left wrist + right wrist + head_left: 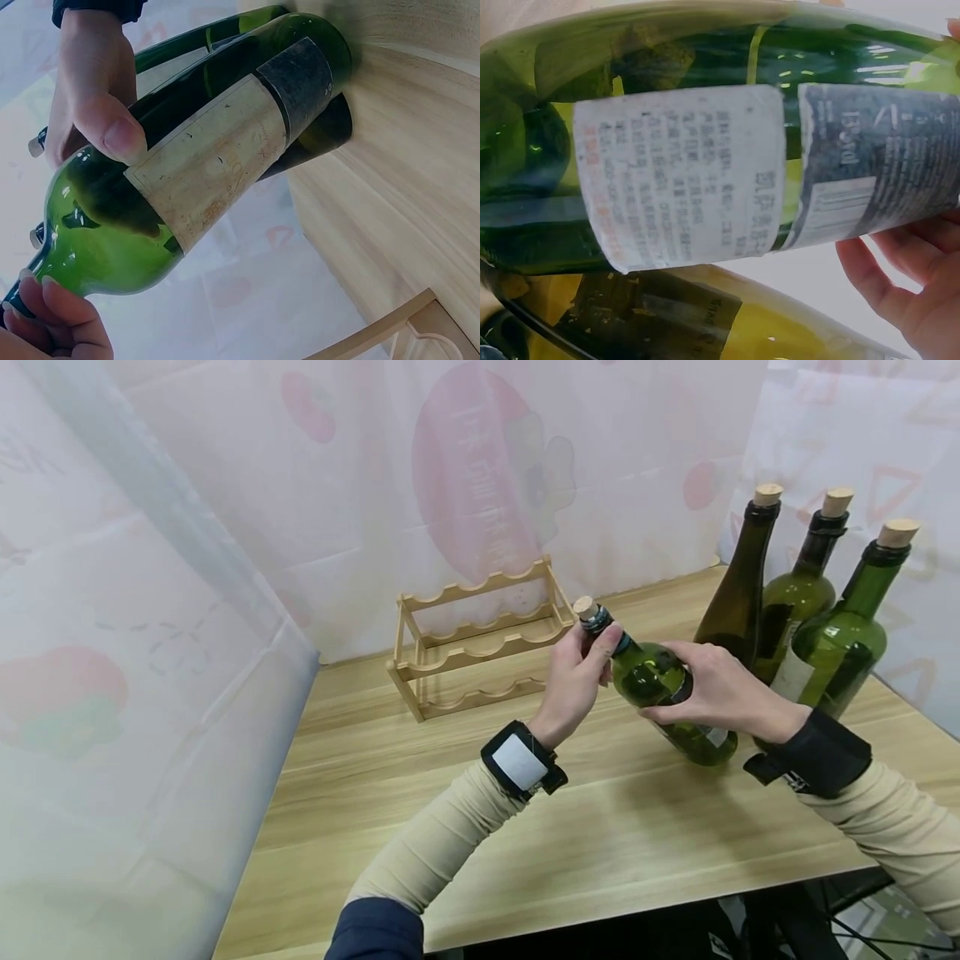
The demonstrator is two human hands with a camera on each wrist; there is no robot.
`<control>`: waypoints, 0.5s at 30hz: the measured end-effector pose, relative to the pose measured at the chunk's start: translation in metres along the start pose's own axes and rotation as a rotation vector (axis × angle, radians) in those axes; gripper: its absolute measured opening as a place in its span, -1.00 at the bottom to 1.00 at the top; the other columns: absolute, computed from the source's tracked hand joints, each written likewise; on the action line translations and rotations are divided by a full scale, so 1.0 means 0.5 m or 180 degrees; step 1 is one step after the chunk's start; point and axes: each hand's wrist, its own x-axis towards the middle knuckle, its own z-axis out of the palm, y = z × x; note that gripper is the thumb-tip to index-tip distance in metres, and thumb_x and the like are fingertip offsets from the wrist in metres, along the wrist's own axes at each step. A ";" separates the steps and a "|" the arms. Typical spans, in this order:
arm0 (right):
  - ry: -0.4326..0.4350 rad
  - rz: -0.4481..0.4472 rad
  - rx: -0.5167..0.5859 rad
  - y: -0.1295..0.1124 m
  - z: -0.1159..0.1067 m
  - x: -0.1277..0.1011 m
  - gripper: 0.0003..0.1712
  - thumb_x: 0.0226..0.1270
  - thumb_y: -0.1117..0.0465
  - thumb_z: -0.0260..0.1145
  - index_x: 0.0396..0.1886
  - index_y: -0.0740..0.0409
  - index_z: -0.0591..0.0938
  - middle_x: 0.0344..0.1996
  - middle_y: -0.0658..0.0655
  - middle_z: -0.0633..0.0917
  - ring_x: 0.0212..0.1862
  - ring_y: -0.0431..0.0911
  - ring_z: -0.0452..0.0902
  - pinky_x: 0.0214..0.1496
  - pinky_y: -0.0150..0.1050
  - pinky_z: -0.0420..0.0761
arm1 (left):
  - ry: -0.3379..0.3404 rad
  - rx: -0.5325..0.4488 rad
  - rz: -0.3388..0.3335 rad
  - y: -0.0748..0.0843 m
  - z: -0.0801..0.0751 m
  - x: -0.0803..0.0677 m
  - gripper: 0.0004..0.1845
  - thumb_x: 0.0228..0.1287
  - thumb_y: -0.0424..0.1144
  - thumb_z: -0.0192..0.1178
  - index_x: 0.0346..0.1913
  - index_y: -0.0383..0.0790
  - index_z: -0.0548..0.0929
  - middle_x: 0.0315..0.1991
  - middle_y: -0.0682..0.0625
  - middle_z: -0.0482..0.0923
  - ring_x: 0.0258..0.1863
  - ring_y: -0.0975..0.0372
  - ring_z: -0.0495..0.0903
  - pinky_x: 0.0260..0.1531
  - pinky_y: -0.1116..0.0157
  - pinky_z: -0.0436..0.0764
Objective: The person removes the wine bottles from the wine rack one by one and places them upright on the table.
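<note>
A green wine bottle (637,672) with a cork (585,607) in its mouth is held tilted above the table, neck up toward the rack. My left hand (572,683) pinches its neck just below the cork. Around the body, my right hand (723,689) has its thumb on one side and fingers on the other. A worn cream label (217,157) faces the left wrist view. On the opposite side, a white printed label (682,180) and a dark one with a barcode (844,206) show in the right wrist view.
A two-tier wooden bottle rack (517,645) with scalloped rails stands at the back of the table (360,777). Three corked bottles stand upright at the right: a dark brown one (738,581), an olive one (798,593) and a green one (843,647). Printed curtains (360,485) hang behind.
</note>
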 end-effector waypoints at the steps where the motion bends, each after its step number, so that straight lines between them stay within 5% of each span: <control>1: -0.0006 -0.0002 0.0000 0.001 -0.001 0.000 -0.16 -0.28 0.13 0.67 0.08 0.30 0.54 -0.24 0.13 0.72 -0.30 -0.11 0.65 -0.33 -0.30 0.64 | 0.0000 0.0003 0.0013 -0.001 0.001 0.000 -0.77 0.48 -0.28 0.01 -0.14 -0.47 0.45 -0.56 -0.04 0.32 -0.62 0.24 0.34 -0.59 0.38 0.39; 15: -0.0019 0.0100 -0.0074 0.011 -0.011 -0.008 -0.19 -0.27 0.10 0.67 0.06 0.27 0.55 -0.28 0.12 0.71 -0.31 -0.14 0.62 -0.33 -0.29 0.62 | 0.0037 0.0078 0.0051 0.000 0.016 0.005 -0.74 0.46 -0.18 0.05 -0.18 -0.39 0.48 -0.59 0.03 0.34 -0.65 0.32 0.35 -0.62 0.37 0.42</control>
